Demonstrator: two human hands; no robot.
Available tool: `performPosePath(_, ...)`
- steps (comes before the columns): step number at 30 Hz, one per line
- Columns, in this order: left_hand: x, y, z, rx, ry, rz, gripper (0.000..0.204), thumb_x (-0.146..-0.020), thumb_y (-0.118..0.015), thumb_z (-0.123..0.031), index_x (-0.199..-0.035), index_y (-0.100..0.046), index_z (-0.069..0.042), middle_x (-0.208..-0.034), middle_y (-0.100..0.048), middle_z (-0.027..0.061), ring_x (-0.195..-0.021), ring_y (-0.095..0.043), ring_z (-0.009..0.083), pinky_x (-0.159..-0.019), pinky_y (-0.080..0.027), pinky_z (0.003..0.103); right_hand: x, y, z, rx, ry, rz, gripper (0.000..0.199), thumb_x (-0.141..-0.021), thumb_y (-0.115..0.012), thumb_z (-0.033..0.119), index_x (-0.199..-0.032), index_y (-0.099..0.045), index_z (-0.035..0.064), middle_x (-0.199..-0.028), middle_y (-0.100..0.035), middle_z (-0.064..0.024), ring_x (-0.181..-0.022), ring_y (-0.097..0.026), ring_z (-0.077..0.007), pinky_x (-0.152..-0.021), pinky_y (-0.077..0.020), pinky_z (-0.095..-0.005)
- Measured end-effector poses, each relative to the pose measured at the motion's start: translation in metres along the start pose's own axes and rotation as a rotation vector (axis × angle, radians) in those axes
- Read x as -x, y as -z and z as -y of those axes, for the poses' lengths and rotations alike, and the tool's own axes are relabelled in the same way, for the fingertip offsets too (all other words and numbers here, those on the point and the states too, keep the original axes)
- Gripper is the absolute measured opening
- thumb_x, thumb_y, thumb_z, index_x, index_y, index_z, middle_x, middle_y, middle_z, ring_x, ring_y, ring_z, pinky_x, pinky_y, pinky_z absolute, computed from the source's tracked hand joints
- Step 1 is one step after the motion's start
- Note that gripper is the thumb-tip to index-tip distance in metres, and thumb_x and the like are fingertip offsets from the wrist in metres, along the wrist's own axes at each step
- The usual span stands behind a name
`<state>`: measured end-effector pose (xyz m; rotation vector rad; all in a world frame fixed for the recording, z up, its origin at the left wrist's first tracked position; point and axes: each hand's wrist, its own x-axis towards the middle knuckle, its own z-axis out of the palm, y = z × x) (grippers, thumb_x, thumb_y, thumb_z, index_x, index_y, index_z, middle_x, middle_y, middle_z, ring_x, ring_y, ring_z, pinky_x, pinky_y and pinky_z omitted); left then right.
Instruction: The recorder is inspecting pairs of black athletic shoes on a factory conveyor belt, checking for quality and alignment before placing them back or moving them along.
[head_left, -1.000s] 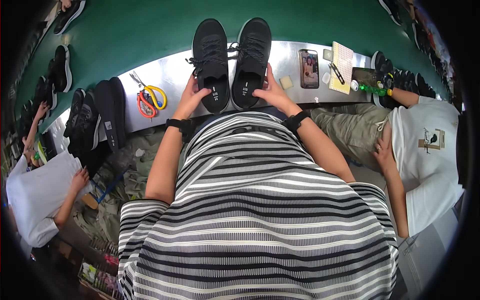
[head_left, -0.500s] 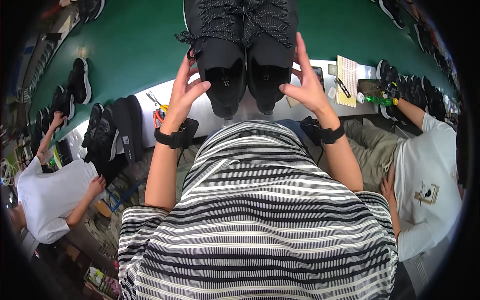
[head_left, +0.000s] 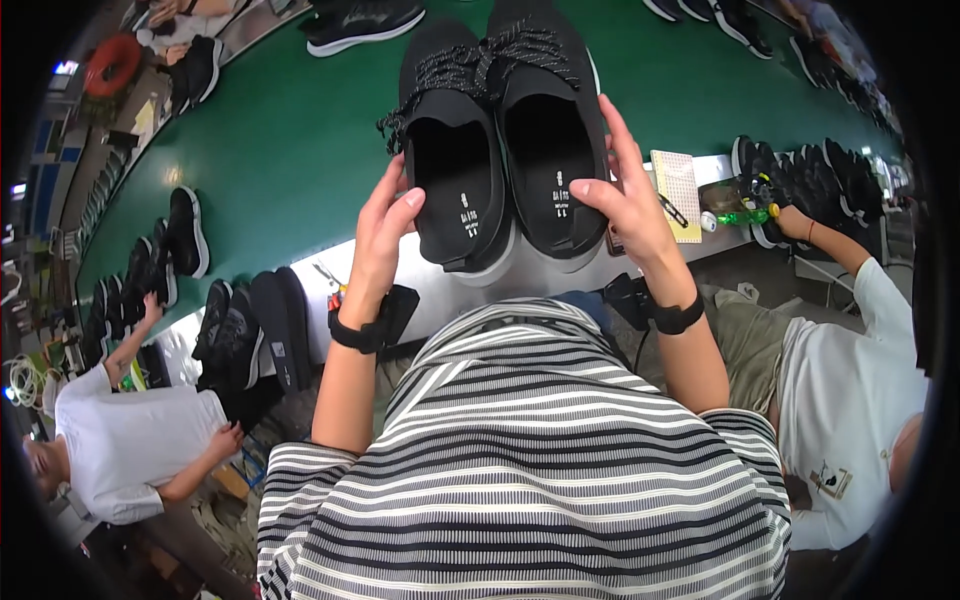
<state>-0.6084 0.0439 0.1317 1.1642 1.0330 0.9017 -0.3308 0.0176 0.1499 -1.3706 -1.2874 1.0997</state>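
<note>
Holding a pair of black shoes [head_left: 505,150] raised between them, left hand [head_left: 385,225] and right hand [head_left: 625,195] press flat against the shoes' outer sides, openings facing near.

Bright, even overhead light, soft shadows, sharp centre, heavy fisheye bending and black vignette at edges.

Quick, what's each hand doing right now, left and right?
Left hand: closed on the side of the left black shoe, holding it up.
Right hand: closed on the side of the right black shoe, holding it up.
</note>
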Motion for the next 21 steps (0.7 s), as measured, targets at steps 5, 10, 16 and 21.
performPosePath(5, -0.008, -0.021, 0.002, -0.024, -0.057, 0.032, 0.076, -0.087, -0.056, -0.028, -0.143, -0.021, 0.009, -0.145, -0.033, 0.0211, -0.133, -0.036, 0.0254, -0.106, -0.029, 0.032, 0.014, 0.008, 0.010, 0.037, -0.015, -0.073, 0.096, -0.066, -0.076, 0.027, -0.147, -0.026, 0.0121, -0.125, -0.037, -0.0197, -0.119, -0.037, -0.0306, -0.105, -0.0291, -0.0382)
performPosePath(10, -0.009, -0.053, -0.006, 0.228, 0.008, 0.100, 0.077, -0.082, -0.051, -0.029, -0.147, -0.021, 0.000, -0.142, -0.039, 0.0151, -0.130, -0.040, 0.0231, -0.107, -0.033, 0.031, 0.030, 0.017, 0.011, 0.089, 0.110, -0.130, 0.098, -0.064, -0.073, 0.018, -0.148, -0.022, 0.0127, -0.130, -0.031, -0.0194, -0.127, -0.031, -0.0322, -0.111, -0.0219, -0.0386)
performPosePath(16, -0.036, -0.082, -0.009, 0.317, -0.165, 0.200, 0.080, -0.079, -0.049, -0.015, -0.147, -0.011, 0.003, -0.148, -0.026, 0.0154, -0.134, -0.032, 0.0228, -0.111, -0.021, 0.033, 0.033, 0.050, 0.008, -0.037, 0.361, -0.154, 0.103, -0.062, -0.067, 0.009, -0.149, -0.013, 0.0104, -0.139, -0.024, -0.0149, -0.137, -0.024, -0.0299, -0.113, -0.0192, -0.0376)
performPosePath(21, -0.034, -0.099, -0.019, 0.387, -0.369, 0.270, 0.080, -0.078, -0.049, -0.018, -0.148, -0.013, -0.001, -0.148, -0.026, 0.0117, -0.136, -0.027, 0.0227, -0.113, -0.018, 0.035, 0.049, 0.068, 0.012, -0.044, 0.420, -0.149, 0.103, -0.062, -0.063, 0.007, -0.150, -0.010, 0.0110, -0.144, -0.021, -0.0141, -0.139, -0.022, -0.0292, -0.113, -0.0196, -0.0376)
